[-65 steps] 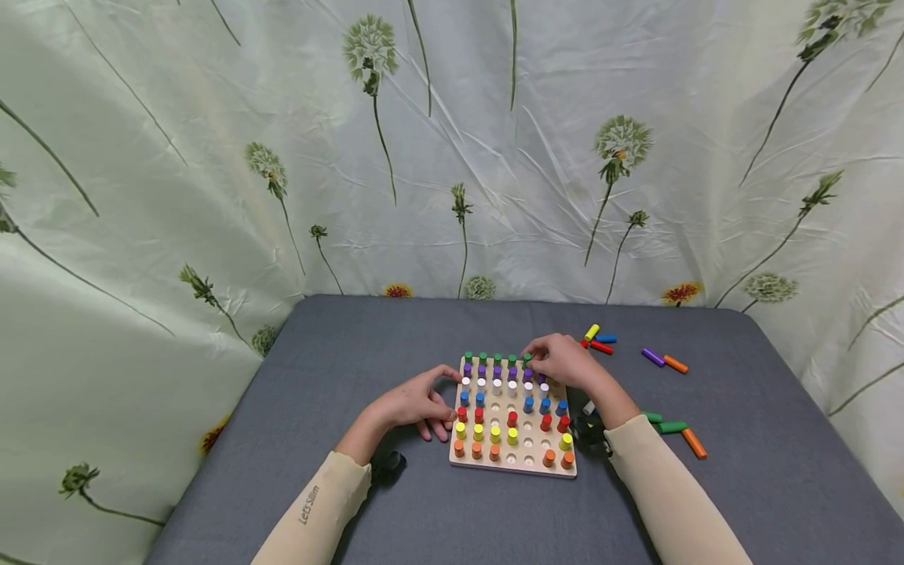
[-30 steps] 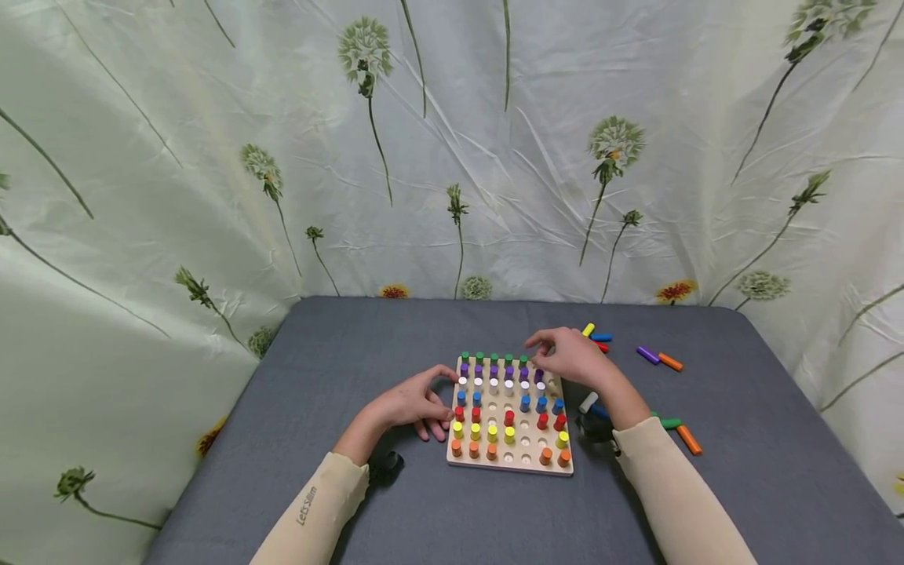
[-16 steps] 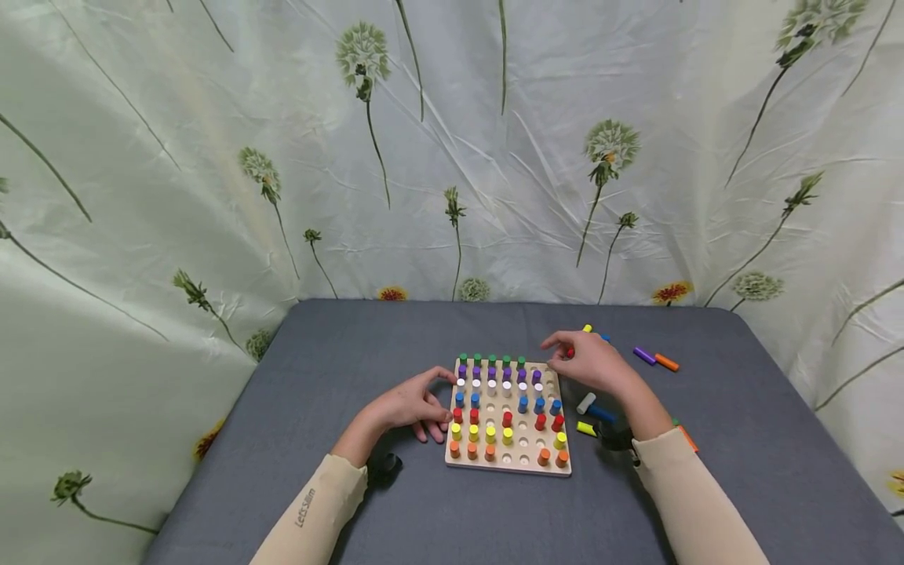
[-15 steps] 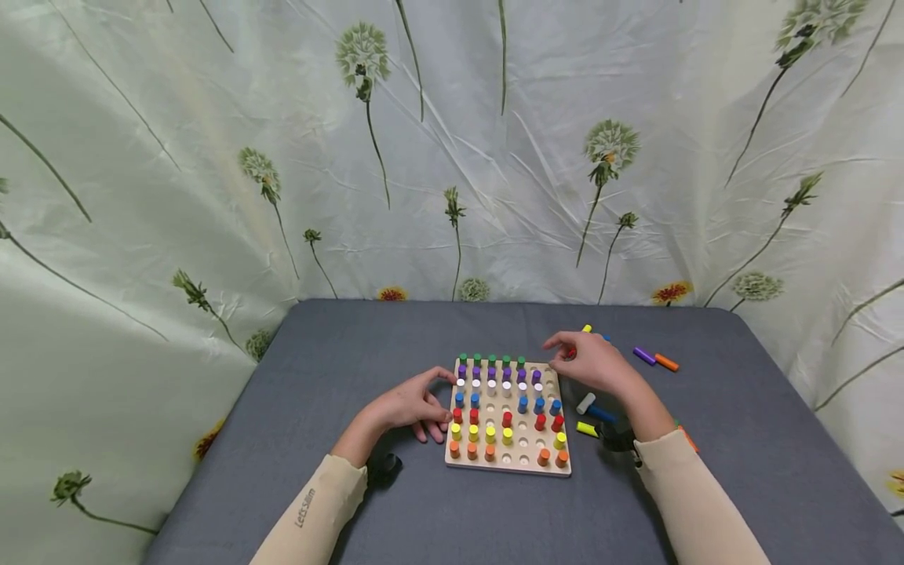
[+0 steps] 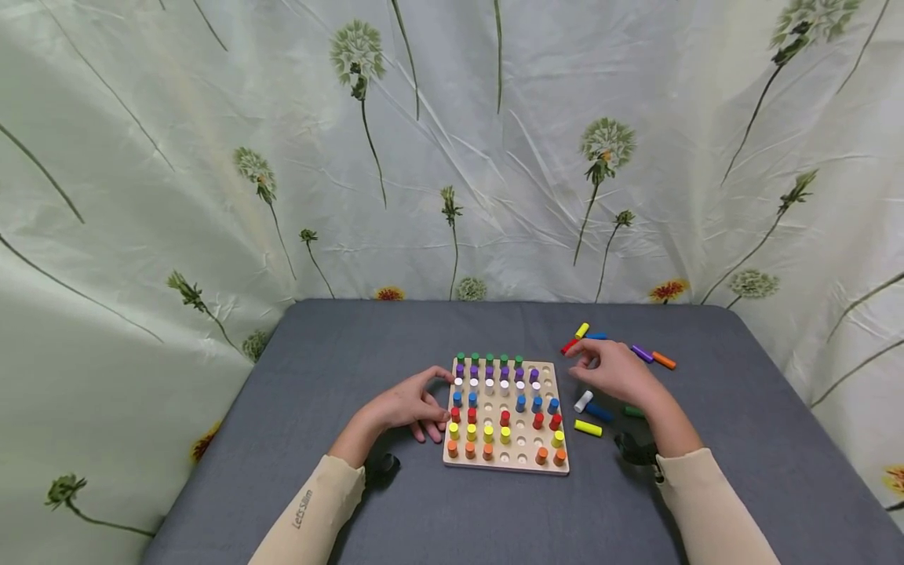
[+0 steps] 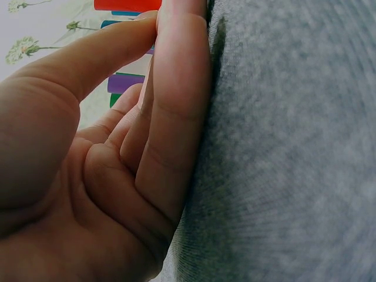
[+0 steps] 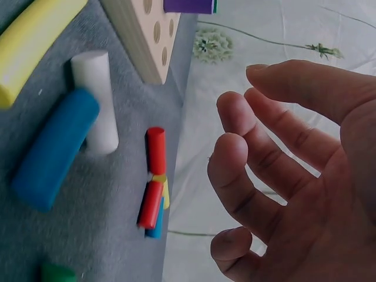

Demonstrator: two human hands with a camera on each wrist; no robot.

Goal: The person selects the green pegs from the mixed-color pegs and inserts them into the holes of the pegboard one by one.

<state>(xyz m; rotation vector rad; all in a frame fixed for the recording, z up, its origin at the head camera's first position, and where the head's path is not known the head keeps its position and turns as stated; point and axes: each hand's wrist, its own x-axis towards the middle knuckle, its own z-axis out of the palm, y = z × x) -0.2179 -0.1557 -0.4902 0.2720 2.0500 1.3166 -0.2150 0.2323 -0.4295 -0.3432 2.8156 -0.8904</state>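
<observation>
Since half a second ago the right hand (image 5: pixel 614 370) has moved off the board's far right corner (image 5: pixel 504 467); its fingers curve loosely, holding nothing. The left hand (image 5: pixel 402 404) touches the board's left edge, fingers spread, probably steadying it. The board lies about midway between the surface's (image 5: pixel 424 506) left and right edges; its holes keep upright five green pegs (image 5: pixel 490 359), six purple pegs (image 5: pixel 504 373), six white pegs (image 5: pixel 504 388), five blue pegs (image 5: pixel 520 403), five red pegs (image 5: pixel 504 418), five yellow pegs (image 5: pixel 488 434) and five orange pegs (image 5: pixel 487 451). Loose toward the surface's right edge, seemingly for easy reach: one white (image 5: pixel 583 402), two blue (image 5: pixel 599 413), two yellow (image 5: pixel 588 428), two red (image 7: pixel 156 150), one purple (image 5: pixel 642 354), one orange (image 5: pixel 664 360), one green (image 5: pixel 633 411); the arm may hide others.
</observation>
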